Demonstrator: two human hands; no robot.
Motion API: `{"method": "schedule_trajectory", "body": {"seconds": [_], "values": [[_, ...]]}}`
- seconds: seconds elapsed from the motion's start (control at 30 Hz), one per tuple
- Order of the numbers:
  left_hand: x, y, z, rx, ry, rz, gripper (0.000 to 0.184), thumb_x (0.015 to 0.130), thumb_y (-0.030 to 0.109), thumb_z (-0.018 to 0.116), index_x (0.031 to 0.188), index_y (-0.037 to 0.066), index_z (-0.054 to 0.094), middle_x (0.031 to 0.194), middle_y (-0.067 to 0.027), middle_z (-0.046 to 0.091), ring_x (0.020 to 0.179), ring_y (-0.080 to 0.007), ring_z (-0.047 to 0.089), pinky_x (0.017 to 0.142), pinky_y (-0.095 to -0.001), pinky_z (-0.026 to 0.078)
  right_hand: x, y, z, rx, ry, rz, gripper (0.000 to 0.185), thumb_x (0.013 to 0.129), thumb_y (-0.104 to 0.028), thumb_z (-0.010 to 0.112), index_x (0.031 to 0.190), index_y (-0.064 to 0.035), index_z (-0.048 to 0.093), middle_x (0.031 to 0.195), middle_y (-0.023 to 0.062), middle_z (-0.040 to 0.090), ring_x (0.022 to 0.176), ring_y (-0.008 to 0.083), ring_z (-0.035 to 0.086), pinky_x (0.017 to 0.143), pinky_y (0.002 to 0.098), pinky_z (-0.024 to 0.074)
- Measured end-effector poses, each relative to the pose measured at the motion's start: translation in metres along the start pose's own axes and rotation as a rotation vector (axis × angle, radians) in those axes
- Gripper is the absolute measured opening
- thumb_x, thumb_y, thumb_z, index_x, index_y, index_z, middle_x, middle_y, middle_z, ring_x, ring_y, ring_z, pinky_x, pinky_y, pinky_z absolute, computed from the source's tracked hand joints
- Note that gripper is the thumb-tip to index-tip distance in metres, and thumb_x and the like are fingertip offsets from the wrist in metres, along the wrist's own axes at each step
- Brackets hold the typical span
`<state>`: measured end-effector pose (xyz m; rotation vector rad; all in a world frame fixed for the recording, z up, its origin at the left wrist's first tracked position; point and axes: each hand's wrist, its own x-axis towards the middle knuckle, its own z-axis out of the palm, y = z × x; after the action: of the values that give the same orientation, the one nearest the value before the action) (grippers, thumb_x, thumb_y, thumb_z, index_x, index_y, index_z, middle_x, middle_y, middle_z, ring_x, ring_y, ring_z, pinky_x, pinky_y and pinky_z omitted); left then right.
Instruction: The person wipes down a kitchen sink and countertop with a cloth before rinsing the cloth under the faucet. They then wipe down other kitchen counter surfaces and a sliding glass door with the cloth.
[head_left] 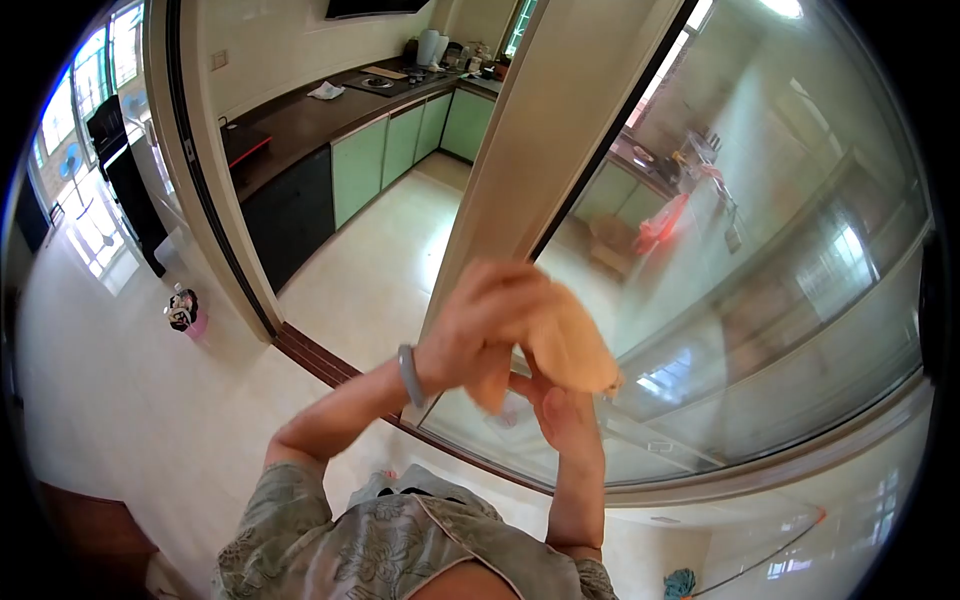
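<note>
An orange-tan cloth (570, 345) is bunched between my two hands, in front of the sliding glass door (760, 300). My left hand (485, 320), with a grey bangle on the wrist, has its fingers curled round the upper left of the cloth and is slightly blurred. Below and to the right, my right hand (560, 405) grips the cloth from underneath, its fingers partly covered by the folds. Both hands are close to the door frame (505, 180); whether the cloth touches the glass I cannot tell.
Through the doorway is a kitchen with a dark countertop (300, 130) and green cabinets (360, 168). A dark red floor track (315, 355) crosses the doorway. A pink bucket (196, 325) stands on the left; a mop (680, 582) lies at lower right.
</note>
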<state>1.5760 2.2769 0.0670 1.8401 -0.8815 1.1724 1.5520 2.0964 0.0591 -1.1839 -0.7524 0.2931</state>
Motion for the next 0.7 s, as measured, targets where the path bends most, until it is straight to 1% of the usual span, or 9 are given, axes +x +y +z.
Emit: {"method": "schedule_trajectory", "body": {"seconds": [0.07,0.1,0.13,0.17,0.2,0.33,0.43,0.6,0.7], "values": [[0.03,-0.011,-0.009,0.019,0.208,-0.068,0.041,0.075,-0.003,0.06,0.116,0.003,0.061,0.123,-0.0165,0.056,0.112,-0.0378,0.052,0.095,-0.0443,0.043,0.006,-0.006,0.005,-0.082,-0.001,-0.105,0.073,0.095,-0.037,0.057,0.15,-0.0056,0.02,0.151,0.0142,0.03,0.136,0.0292,0.038,0.1,0.0441,0.0467],[0.056,-0.013,-0.01,0.043,0.358,-0.08,0.045,0.071,-0.004,0.06,0.116,0.004,0.061,0.119,-0.0156,0.058,0.11,-0.0396,0.05,0.094,-0.0461,0.042,0.006,-0.007,0.004,-0.219,0.124,-0.111,0.064,0.094,-0.021,0.057,0.148,-0.0068,0.026,0.15,0.0124,0.031,0.132,0.0263,0.041,0.097,0.0419,0.0473],[0.089,-0.012,-0.017,0.178,0.476,-0.009,0.04,0.075,0.003,0.059,0.115,0.003,0.061,0.116,-0.0155,0.059,0.109,-0.0393,0.05,0.093,-0.0453,0.041,0.005,-0.006,0.004,-0.355,0.248,-0.114,0.06,0.092,-0.006,0.058,0.146,-0.0081,0.032,0.149,0.0106,0.033,0.128,0.0233,0.044,0.093,0.0397,0.048],[0.121,-0.027,-0.03,0.314,0.557,0.225,0.038,0.077,0.007,0.059,0.116,0.007,0.062,0.116,-0.0155,0.059,0.105,-0.0394,0.051,0.091,-0.0465,0.041,0.004,0.006,-0.003,-0.454,0.283,-0.14,0.054,0.092,-0.001,0.057,0.141,-0.0055,0.038,0.146,0.0133,0.037,0.125,0.0243,0.047,0.091,0.0396,0.0481],[0.142,-0.027,-0.036,0.338,0.417,0.119,0.038,0.081,0.012,0.062,0.118,0.008,0.06,0.119,-0.0161,0.058,0.108,-0.0379,0.053,0.088,-0.0436,0.043,0.003,0.018,-0.007,-0.448,0.274,-0.113,0.054,0.092,-0.001,0.057,0.141,-0.0055,0.038,0.146,0.0133,0.037,0.125,0.0243,0.047,0.091,0.0396,0.0481],[0.2,-0.053,-0.028,0.646,0.603,0.573,0.044,0.099,0.03,0.052,0.132,0.002,0.05,0.13,-0.0159,0.052,0.121,-0.0216,0.047,0.1,-0.0354,0.037,0.001,0.079,-0.007,-0.845,0.231,-0.133,0.047,0.093,-0.008,0.058,0.136,-0.0006,0.041,0.133,0.0181,0.049,0.114,0.0288,0.054,0.092,0.0389,0.0459],[0.161,-0.04,-0.027,0.49,0.481,0.501,0.038,0.094,0.02,0.058,0.127,0.003,0.054,0.116,-0.0156,0.059,0.107,-0.0197,0.055,0.091,-0.0333,0.043,0.001,0.119,-0.004,-0.686,0.148,-0.004,0.045,0.096,-0.015,0.055,0.133,0.0055,0.04,0.123,0.0246,0.052,0.107,0.0353,0.055,0.094,0.0406,0.0429],[0.008,-0.08,0.003,0.516,0.328,0.179,0.042,0.078,0.019,0.069,0.119,0.018,0.062,0.126,-0.0139,0.057,0.109,-0.0361,0.055,0.089,-0.046,0.043,0.0,0.141,-0.005,-0.669,0.171,0.011,0.041,0.097,-0.014,0.052,0.131,0.0052,0.039,0.114,0.0249,0.056,0.102,0.036,0.058,0.091,0.0398,0.0446],[-0.083,-0.112,0.0,0.352,0.155,-0.357,0.036,0.086,0.018,0.061,0.121,0.01,0.058,0.125,-0.0175,0.055,0.112,-0.0396,0.051,0.096,-0.0467,0.041,0.005,0.129,-0.007,-0.722,0.158,0.139,0.024,0.101,-0.011,0.046,0.123,0.0003,0.044,0.104,0.0125,0.062,0.089,0.0182,0.058,0.082,0.0291,0.046]]}}
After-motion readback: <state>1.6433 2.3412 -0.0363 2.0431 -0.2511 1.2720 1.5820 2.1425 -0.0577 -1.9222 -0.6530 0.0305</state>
